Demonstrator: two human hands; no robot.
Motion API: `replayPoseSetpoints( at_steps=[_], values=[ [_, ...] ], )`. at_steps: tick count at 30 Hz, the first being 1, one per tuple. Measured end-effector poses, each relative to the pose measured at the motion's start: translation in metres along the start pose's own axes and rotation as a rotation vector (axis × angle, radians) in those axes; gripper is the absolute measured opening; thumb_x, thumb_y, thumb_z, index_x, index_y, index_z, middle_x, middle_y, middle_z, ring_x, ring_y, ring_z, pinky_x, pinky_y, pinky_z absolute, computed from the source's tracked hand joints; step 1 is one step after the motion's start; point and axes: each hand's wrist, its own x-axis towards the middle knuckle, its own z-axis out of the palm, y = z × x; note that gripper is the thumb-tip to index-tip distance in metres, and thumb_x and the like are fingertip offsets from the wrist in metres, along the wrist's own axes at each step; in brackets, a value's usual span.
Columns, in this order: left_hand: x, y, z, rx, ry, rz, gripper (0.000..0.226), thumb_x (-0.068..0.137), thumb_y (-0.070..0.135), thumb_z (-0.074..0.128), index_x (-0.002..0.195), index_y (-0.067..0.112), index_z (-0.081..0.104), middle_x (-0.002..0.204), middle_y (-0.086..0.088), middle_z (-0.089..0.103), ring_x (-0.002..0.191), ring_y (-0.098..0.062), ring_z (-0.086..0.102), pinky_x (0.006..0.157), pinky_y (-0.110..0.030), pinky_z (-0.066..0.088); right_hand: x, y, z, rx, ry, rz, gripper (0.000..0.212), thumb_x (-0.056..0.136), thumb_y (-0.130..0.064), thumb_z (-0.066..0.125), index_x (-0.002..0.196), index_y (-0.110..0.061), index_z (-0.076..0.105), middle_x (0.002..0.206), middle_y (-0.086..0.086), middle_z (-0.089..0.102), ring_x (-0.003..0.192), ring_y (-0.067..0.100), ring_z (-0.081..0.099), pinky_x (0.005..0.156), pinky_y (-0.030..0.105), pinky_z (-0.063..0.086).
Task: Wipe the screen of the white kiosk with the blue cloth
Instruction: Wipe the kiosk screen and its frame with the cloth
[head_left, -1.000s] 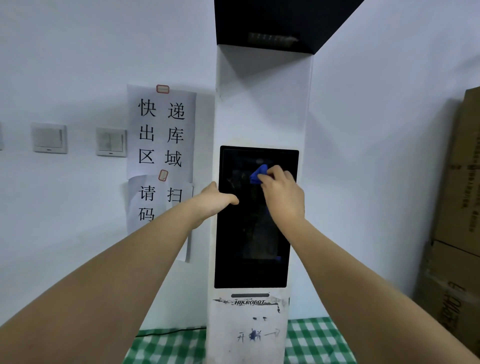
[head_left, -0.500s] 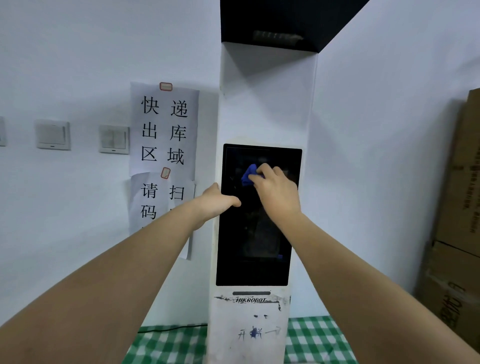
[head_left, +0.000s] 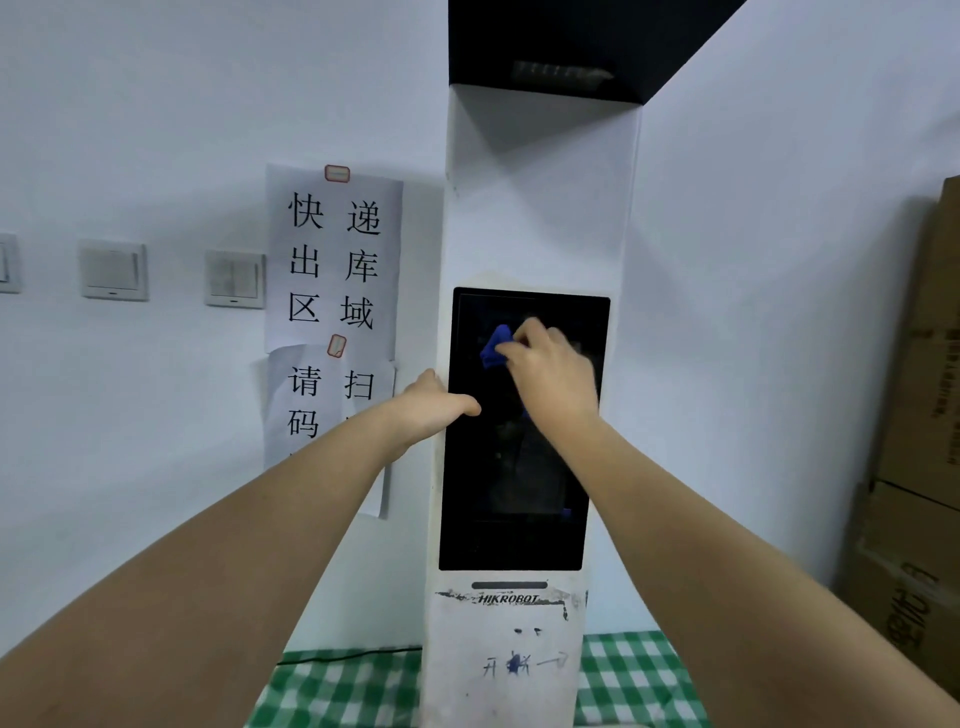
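On the screen (head_left: 519, 467), right hand (head_left: 553, 379) grips blue cloth (head_left: 495, 345); left hand (head_left: 434, 408) clasps white kiosk (head_left: 540, 208).

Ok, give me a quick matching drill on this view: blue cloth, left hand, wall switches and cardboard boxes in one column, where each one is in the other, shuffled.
Things:
1. blue cloth
2. left hand
3. wall switches
4. cardboard boxes

Places:
A. far right edge of the view
B. gripping the left edge of the white kiosk
C. on the wall, left of the paper signs
D. under the right hand, on the upper screen

Pairs: 1-D, 2-B, 3-C, 4-A
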Motion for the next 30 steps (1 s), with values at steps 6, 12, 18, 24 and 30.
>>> replayPoseSetpoints(
  at_steps=[6, 12, 18, 24, 30],
  values=[
    [0.0, -0.001, -0.003, 0.0, -0.005, 0.005, 0.076, 0.092, 0.029, 0.055, 0.151, 0.014, 0.012, 0.155, -0.009, 0.025, 0.137, -0.029, 0.033, 0.108, -0.035, 0.032, 0.011, -0.008, -0.005, 0.164, 0.138, 0.429, 0.023, 0.09, -0.016, 0.054, 0.111, -0.018, 0.065, 0.112, 0.005, 0.054, 0.095, 0.025, 0.052, 0.058, 0.03, 0.037],
    [0.002, -0.004, 0.001, -0.001, -0.008, -0.005, 0.075, 0.09, 0.029, 0.057, 0.15, 0.015, 0.015, 0.151, -0.009, 0.031, 0.132, -0.027, 0.037, 0.106, -0.034, 0.035, 0.003, -0.015, 0.001, -0.062, -0.003, -0.115, 0.029, 0.064, -0.011, 0.08, 0.091, -0.015, 0.071, 0.094, 0.006, 0.059, 0.074, 0.025, 0.055, 0.043, 0.022, 0.025],
    [0.001, -0.005, -0.002, 0.0, -0.025, 0.001, 0.078, 0.091, 0.03, 0.055, 0.152, 0.016, 0.009, 0.156, -0.008, 0.023, 0.138, -0.029, 0.032, 0.11, -0.037, 0.03, 0.016, -0.004, -0.008, 0.1, 0.101, 0.36, 0.024, 0.089, -0.015, 0.055, 0.112, -0.018, 0.065, 0.113, 0.005, 0.052, 0.097, 0.025, 0.05, 0.056, 0.031, 0.04],
    [0.005, -0.004, -0.002, -0.011, -0.005, -0.001, 0.079, 0.088, 0.028, 0.057, 0.152, 0.016, 0.011, 0.152, -0.01, 0.029, 0.135, -0.027, 0.034, 0.11, -0.037, 0.035, -0.002, -0.037, 0.003, -0.062, -0.072, -0.13, 0.03, 0.074, -0.01, 0.071, 0.103, -0.012, 0.065, 0.109, 0.009, 0.053, 0.089, 0.026, 0.053, 0.048, 0.027, 0.031],
    [0.002, -0.002, -0.004, 0.0, -0.018, 0.013, 0.078, 0.092, 0.029, 0.055, 0.152, 0.015, 0.009, 0.156, -0.009, 0.023, 0.138, -0.029, 0.032, 0.109, -0.036, 0.031, 0.014, -0.012, -0.007, 0.15, 0.101, 0.355, 0.023, 0.09, -0.017, 0.056, 0.111, -0.017, 0.065, 0.11, 0.006, 0.053, 0.096, 0.024, 0.052, 0.055, 0.03, 0.038]
  ],
)
